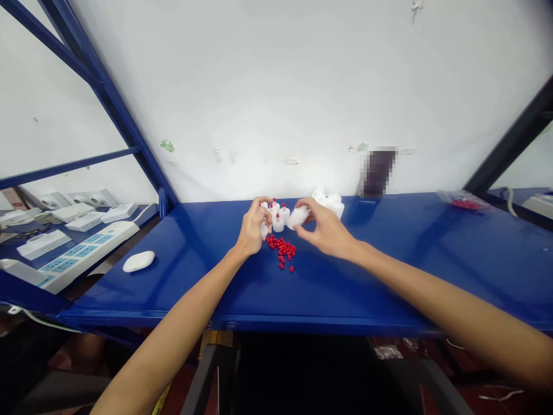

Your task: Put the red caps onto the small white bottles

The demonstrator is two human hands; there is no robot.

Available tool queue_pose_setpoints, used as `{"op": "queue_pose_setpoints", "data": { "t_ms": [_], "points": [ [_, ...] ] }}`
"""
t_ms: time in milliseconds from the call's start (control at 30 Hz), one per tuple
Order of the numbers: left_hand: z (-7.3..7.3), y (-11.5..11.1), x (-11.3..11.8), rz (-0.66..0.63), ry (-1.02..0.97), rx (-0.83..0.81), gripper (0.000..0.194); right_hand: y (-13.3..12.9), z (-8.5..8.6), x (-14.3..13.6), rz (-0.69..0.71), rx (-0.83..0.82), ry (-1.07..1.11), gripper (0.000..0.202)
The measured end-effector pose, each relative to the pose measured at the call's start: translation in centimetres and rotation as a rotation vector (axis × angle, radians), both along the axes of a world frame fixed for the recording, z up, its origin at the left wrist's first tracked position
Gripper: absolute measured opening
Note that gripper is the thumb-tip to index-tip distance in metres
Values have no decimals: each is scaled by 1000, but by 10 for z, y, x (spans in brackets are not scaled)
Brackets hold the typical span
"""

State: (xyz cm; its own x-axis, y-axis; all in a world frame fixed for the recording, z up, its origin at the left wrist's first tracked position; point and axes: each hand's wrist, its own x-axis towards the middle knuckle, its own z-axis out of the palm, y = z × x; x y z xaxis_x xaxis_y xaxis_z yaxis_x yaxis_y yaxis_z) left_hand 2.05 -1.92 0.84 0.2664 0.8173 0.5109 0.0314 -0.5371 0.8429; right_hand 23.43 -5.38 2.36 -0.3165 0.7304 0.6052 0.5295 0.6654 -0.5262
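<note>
My right hand [325, 227] grips a white plastic bottle [298, 217], tilted and a little blurred, above the blue tabletop [354, 276]. On the left, the curled fingers of my left hand [253, 226] close round a small whitish bottle [264, 230], mostly hidden by them. Between the hands stand several upright white bottles [278, 223] with red tips. Just in front of these lies a loose pile of small red caps [283, 249]. Behind my right hand is a cluster of white bottles [334, 203], partly covered by the hand.
A white oval case [139, 261] lies at left. Beyond the blue frame post [125, 115] sit a long power strip [86, 253] and white boxes. A clear bag with red pieces [466, 204] rests at far right. A dark pixelated object [378, 173] leans on the wall.
</note>
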Motion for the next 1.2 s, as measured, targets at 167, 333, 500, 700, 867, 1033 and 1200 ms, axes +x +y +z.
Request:
{"op": "queue_pose_setpoints", "data": {
  "t_ms": [167,333,500,700,867,1033,1200],
  "points": [
    [2,-1,3,-71,-98,-116,47,5,11,-46,199,127,131,41],
    [2,0,2,-88,-94,-96,49,11,4,-55,237,104,95,43],
    [1,0,2,-75,28,-59,43,6,6,-49,219,127,51,35],
    [-2,7,-5,48,83,-10,28,15,14,-22,-22,-13,155,22],
    [-4,14,-14,109,-30,-6,26,27,5,-3,111,-186,-353,24],
    [-2,16,-12,144,-176,-20,43,29,-12,-6,252,-46,-586,36],
    [4,15,-11,273,-213,-79,45,34,-21,-11,238,-45,-606,29]
  ]
}}
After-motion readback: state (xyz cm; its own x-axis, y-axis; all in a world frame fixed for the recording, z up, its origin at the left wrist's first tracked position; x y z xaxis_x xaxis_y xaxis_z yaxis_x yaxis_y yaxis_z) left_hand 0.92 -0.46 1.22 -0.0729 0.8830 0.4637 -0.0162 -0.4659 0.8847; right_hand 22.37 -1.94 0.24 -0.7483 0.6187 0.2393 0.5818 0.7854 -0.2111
